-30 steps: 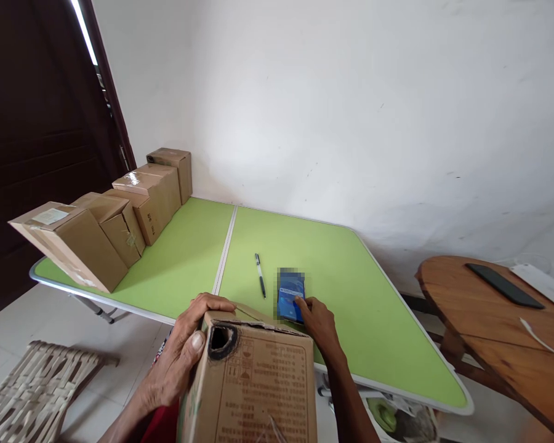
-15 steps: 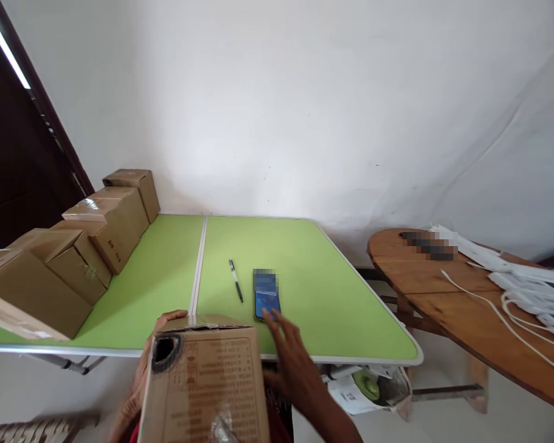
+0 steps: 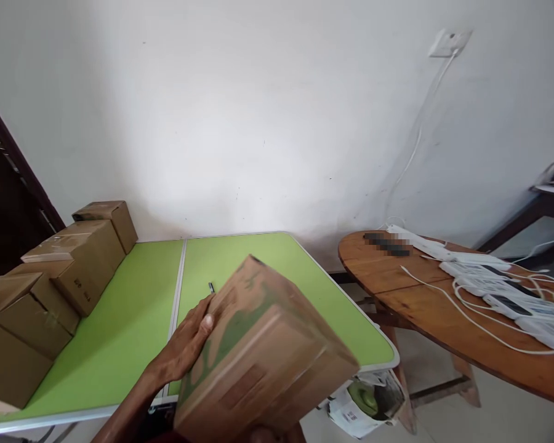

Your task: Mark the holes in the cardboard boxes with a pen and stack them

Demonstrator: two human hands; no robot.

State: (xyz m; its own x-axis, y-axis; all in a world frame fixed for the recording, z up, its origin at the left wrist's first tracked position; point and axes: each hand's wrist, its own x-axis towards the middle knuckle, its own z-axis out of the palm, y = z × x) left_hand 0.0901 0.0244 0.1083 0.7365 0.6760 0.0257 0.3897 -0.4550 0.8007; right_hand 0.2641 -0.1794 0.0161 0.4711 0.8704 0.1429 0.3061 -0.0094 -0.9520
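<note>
A brown cardboard box [image 3: 277, 344], with green markings on one side, is held tilted above the near part of the green table [image 3: 138, 295]. My left hand [image 3: 187, 344] presses along its left side, fingers stretched forward and thumb against the cardboard. Of my right hand [image 3: 262, 434], only a small part shows under the box's lower edge; it supports the box from below. Just past my left fingertips, the end of a pen [image 3: 211, 287] shows; the box hides the rest.
Several cardboard boxes [image 3: 87, 264] stand in a row along the table's left side. To the right is a wooden table [image 3: 373, 271] with white power strips [image 3: 484, 283] and cables. A white bag [image 3: 351, 418] with something green inside sits below the table edge.
The box has been raised and turned, showing a different side, and now covers the phone's place. My right hand has moved from near the phone to under the box. The view has shifted right.
</note>
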